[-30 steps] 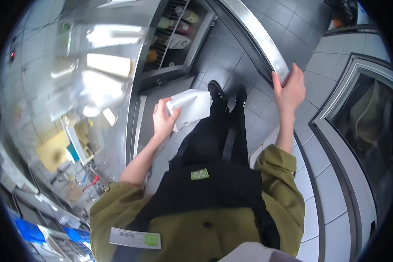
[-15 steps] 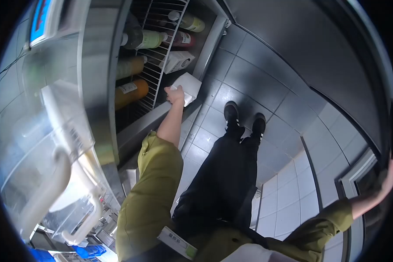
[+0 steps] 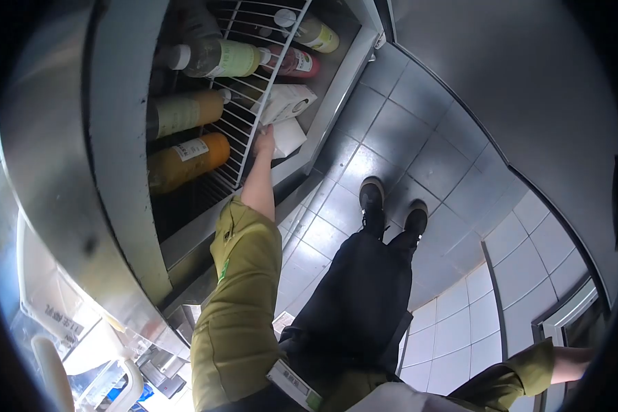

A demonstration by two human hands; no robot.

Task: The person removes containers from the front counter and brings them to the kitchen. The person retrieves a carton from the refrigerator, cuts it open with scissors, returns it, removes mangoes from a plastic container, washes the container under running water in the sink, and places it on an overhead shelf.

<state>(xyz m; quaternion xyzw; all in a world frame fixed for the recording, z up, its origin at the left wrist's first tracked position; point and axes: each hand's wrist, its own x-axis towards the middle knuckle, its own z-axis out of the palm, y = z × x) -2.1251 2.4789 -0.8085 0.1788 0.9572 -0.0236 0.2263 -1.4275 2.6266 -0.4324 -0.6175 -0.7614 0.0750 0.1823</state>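
Note:
My left hand (image 3: pixel 264 140) is closed around the near end of a white carton (image 3: pixel 290 139) low inside the open fridge. Right beside it is another white carton (image 3: pixel 290 103) with a round dark mark. A white wire shelf (image 3: pixel 244 141) runs close by my fingers, partly over the cartons. My right forearm (image 3: pixel 568 364) reaches to the far right edge of the view, where darkness hides the fingers.
An orange bottle (image 3: pixel 189 161), a green-labelled bottle (image 3: pixel 220 58) and several others lie in the fridge. The grey fridge door (image 3: pixel 501 75) stands open on the right. Below are floor tiles (image 3: pixel 384 130) and my shoes (image 3: pixel 373 196). Clear containers with white handles (image 3: pixel 51 374) are at lower left.
My left hand has moved the white carton from the fridge's front edge inward, beside the other carton. My view has shifted toward the fridge. My right hand has slipped into the dark edge.

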